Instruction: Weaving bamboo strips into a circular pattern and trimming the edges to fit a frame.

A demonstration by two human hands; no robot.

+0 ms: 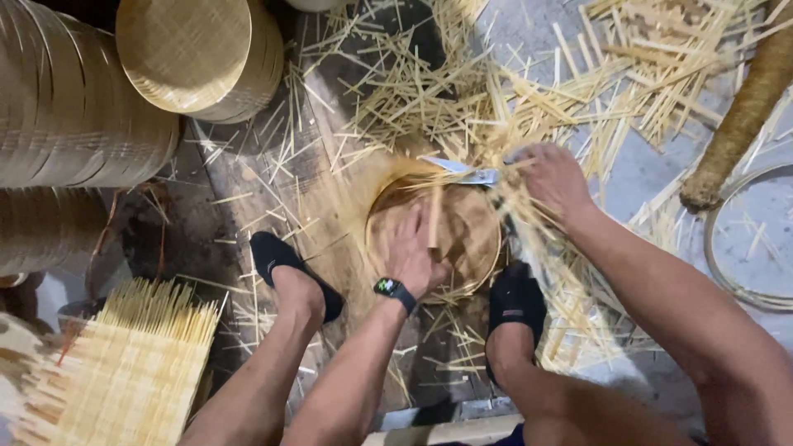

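Bamboo is what we are trimming: our left hand point(413, 252) is pressing flat on the round woven bamboo tray point(462, 239) lying on the floor between our feet, while our right hand point(552, 177) is gripping a steel blade point(462, 171) at its far rim. Next, we judge, comes turning the tray.

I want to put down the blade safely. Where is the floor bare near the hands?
Bare grey floor lies right of the right hand, before the hoop. Dark boards left of the left foot hold few strips. Above the round tray, strips crowd thickly.
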